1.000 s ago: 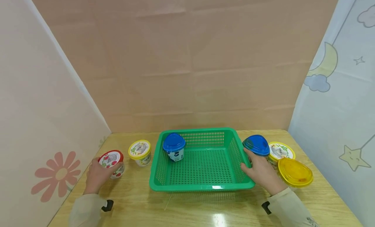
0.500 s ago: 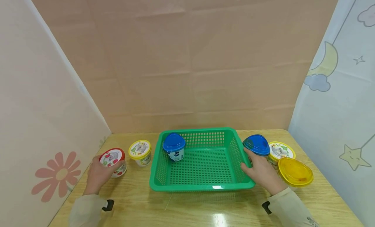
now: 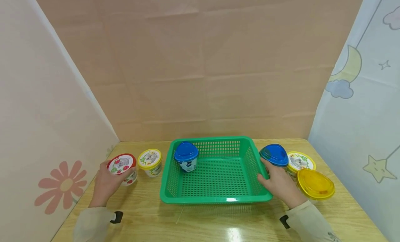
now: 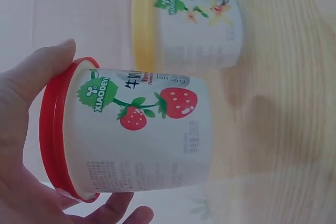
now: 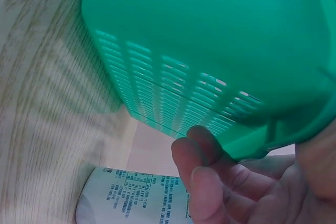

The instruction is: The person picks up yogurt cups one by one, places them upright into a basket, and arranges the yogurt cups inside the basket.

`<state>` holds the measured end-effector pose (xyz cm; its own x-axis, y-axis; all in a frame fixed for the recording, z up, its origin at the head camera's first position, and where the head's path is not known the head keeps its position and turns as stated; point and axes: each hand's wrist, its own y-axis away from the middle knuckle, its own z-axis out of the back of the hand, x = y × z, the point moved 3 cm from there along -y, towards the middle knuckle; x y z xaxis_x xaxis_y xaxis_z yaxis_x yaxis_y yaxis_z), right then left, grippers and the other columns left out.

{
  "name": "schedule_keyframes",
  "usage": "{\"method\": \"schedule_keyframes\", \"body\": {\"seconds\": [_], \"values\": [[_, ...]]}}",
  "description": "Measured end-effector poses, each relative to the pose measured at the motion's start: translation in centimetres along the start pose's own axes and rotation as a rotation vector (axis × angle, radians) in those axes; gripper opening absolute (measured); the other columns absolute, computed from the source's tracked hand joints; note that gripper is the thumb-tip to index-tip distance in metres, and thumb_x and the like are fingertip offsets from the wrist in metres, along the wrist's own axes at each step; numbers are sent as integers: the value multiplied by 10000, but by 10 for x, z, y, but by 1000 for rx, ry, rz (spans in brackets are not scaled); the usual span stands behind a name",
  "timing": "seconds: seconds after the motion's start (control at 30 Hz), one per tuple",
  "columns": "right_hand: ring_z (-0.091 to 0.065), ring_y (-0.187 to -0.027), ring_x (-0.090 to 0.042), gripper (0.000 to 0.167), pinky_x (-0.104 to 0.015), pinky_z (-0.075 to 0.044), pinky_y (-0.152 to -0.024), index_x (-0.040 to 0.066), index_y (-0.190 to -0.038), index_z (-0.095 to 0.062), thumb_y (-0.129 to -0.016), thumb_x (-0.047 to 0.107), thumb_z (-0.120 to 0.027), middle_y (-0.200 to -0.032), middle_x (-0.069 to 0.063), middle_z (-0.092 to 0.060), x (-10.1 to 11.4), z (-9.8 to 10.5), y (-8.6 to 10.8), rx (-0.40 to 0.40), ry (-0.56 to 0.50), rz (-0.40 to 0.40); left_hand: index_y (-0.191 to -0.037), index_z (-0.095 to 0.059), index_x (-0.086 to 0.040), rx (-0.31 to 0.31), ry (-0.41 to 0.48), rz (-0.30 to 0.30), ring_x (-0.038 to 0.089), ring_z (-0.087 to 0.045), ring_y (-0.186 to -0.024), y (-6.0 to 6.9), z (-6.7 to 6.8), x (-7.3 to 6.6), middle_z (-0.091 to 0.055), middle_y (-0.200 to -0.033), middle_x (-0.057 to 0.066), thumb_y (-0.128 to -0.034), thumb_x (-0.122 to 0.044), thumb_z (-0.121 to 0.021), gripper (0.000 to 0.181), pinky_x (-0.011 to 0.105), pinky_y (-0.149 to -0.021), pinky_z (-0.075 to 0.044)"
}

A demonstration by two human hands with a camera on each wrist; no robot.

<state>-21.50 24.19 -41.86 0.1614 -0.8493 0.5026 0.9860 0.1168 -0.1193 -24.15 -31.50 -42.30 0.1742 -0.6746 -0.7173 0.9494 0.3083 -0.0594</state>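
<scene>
My left hand (image 3: 106,181) grips a white yogurt cup with a red lid (image 4: 142,129) and strawberries printed on its side. Thumb and fingers wrap the lid end; the cup seems to hang slightly above the table. Just right of it stands a yellow-lidded yogurt cup (image 3: 150,162). My right hand (image 3: 279,183) holds the right rim of a green plastic basket (image 3: 215,200), fingers (image 5: 205,192) curled on its outer side. Inside the basket, at the back left, is a yogurt cup with a blue triangular lid (image 3: 186,155).
Right of the basket, several cups crowd near my right hand: a blue-lidded cup (image 3: 274,154), a round yellow-lidded cup (image 3: 300,161) and a cup with a triangular yellow lid (image 3: 315,184). Cloth walls (image 3: 200,68) enclose the wooden table (image 3: 200,224) at the back and sides.
My left hand has moved slightly right and upward in the head view, carrying the red-lidded cup closer to the yellow-lidded one. The right hand and the basket have stayed in place.
</scene>
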Motion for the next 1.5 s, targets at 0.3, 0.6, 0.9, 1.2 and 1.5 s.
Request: {"method": "schedule_keyframes", "body": {"seconds": [0.3, 0.6, 0.9, 1.2, 1.5], "values": [[-660, -910, -319, 664, -487, -550, -701, -94, -1461, -402, -936, 220, -659, -1119, -286, -660, 0, 0, 1, -9, 1, 4, -1500, -228, 92, -55, 21, -81, 458, -499, -1179, 9, 5, -21, -440, -1367, 315, -788, -568, -791, 1123, 617, -935, -462], [-662, -938, -329, 674, -503, -556, -730, -101, -1466, -385, -938, 220, -655, -1154, -303, -647, 1, 2, 0, 11, -7, -6, -1485, -274, 76, -75, 40, -175, 444, -509, -1164, 16, 9, -44, -462, -1347, 280, -803, -529, -795, 1051, 625, -910, -481], [-659, -940, -345, 665, -526, -551, -740, -101, -1462, -393, -934, 215, -644, -1161, -311, -641, 0, 1, 0, -1, 9, 7, -1495, -265, 68, -76, 35, -197, 440, -485, -1187, 23, 12, -64, -455, -1353, 276, -805, -500, -803, 1043, 620, -924, -472], [-662, -942, -351, 665, -530, -552, -742, -105, -1459, -395, -930, 208, -649, -1210, -335, -618, 0, 1, 0, -8, 12, 16, -1429, -345, 41, -49, 73, -302, 370, -525, -1133, 26, 8, -82, -502, -1294, 206, -806, -424, -832, 917, 550, -895, -504], [-663, -948, -355, 664, -529, -552, -738, -97, -1464, -394, -935, 210, -654, -1223, -340, -611, 2, 2, 1, -1, 20, 13, -1464, -257, 56, 35, 87, -250, 383, -491, -1168, 28, -2, -98, -446, -1333, 231, -828, -462, -796, 981, 531, -914, -502]]}}
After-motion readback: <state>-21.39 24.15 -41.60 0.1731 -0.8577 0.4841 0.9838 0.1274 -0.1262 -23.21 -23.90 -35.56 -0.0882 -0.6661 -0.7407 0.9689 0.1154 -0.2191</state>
